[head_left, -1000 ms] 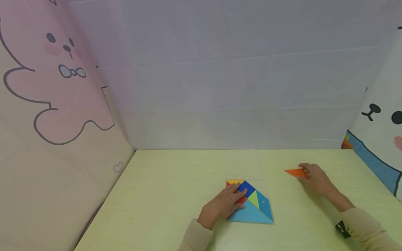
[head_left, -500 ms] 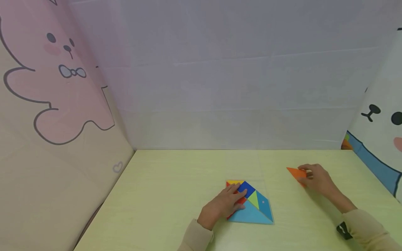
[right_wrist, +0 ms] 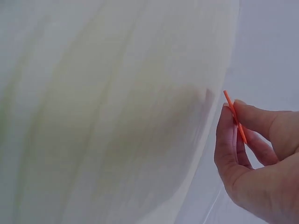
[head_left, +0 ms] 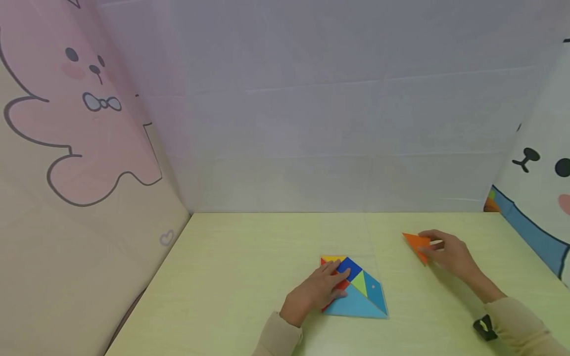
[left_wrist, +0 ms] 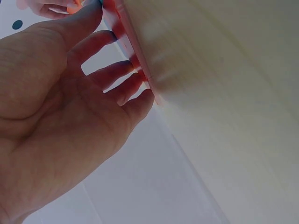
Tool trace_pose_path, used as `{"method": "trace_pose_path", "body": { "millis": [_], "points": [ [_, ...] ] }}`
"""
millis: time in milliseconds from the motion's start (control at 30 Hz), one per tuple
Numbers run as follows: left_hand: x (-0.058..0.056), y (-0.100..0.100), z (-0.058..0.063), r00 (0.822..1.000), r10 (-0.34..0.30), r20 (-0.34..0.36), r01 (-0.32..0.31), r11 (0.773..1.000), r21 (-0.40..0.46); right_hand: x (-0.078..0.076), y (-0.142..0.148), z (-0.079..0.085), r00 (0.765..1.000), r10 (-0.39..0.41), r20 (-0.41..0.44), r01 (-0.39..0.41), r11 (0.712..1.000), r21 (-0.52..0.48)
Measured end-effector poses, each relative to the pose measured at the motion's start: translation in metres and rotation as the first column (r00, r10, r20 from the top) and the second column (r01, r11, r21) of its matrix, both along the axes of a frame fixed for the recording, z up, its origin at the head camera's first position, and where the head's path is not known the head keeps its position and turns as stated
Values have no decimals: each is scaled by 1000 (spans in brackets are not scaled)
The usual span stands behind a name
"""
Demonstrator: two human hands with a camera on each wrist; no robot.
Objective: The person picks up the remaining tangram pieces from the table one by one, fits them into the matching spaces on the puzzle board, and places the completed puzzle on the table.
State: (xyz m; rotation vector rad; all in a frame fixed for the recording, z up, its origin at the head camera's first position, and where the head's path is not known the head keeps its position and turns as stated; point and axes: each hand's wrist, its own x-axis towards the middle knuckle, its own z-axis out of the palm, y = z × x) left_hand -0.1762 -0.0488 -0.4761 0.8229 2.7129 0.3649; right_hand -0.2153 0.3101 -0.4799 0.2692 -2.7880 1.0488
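Note:
My right hand [head_left: 447,252] pinches an orange triangle tangram piece [head_left: 415,243] between thumb and fingers, above the right part of the table. Seen edge-on in the right wrist view, the orange piece [right_wrist: 240,128] is thin and apart from the tabletop. My left hand [head_left: 311,291] rests on the left side of a tangram set, fingers extended over a red piece [head_left: 343,284] that they partly cover. Around it lie a yellow piece [head_left: 334,257], a dark blue square [head_left: 349,268], a light green triangle [head_left: 360,284], a blue piece [head_left: 375,290] and a large light blue triangle [head_left: 354,302].
A pale yellow-green table [head_left: 231,277] carries the set. A white cloth wall [head_left: 285,123] stands behind it, with printed cloths [head_left: 89,128] at the sides. A black strap-like object [head_left: 485,328] hangs by the right sleeve [head_left: 516,321].
My right hand has turned the orange triangle so more of its face shows, and its point now aims up and left. My left hand has stayed on the tangram set.

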Motion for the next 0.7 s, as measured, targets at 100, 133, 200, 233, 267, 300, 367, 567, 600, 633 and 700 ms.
{"method": "trace_pose_path", "body": {
  "millis": [100, 133, 200, 233, 267, 300, 367, 567, 600, 633, 700],
  "points": [
    [0, 0, 0, 1000, -4, -6, 4, 1000, -1, 1, -4, 2, 1000, -4, -7, 4, 1000, -8],
    [0, 0, 0, 1000, -5, -7, 5, 1000, 0, 1, -5, 3, 1000, -5, -4, 5, 1000, -12],
    [0, 0, 0, 1000, -6, -8, 6, 1000, 1, 1, -7, 5, 1000, -2, -2, 2, 1000, -14],
    [0, 0, 0, 1000, -6, -8, 6, 1000, 1, 2, -8, 5, 1000, 2, 0, -2, 1000, -18],
    [0, 0, 0, 1000, -6, -8, 6, 1000, 2, 2, -9, 6, 1000, 8, 3, -8, 1000, -24],
    [0, 0, 0, 1000, -6, -7, 6, 1000, 2, 2, -10, 6, 1000, 12, 4, -11, 1000, -29],
    [0, 0, 0, 1000, -6, -6, 6, 1000, 3, 3, -12, 7, 1000, 25, 4, -25, 999, -40],
    [1, 1, 1, 1000, 2, -2, -2, 1000, 4, 5, -20, 7, 998, 63, -12, -64, 996, -61],
    [1, 1, 1, 1000, 4, 0, -4, 1000, 3, 5, -21, 7, 997, 70, -17, -71, 996, -61],
    [1, 1, 1, 1000, 6, 1, -6, 1000, 3, 5, -23, 8, 997, 76, -23, -78, 995, -63],
    [1, 1, 1, 1000, 8, 3, -8, 1000, 3, 5, -26, 8, 995, 98, -31, -100, 992, -74]
  ]
}}
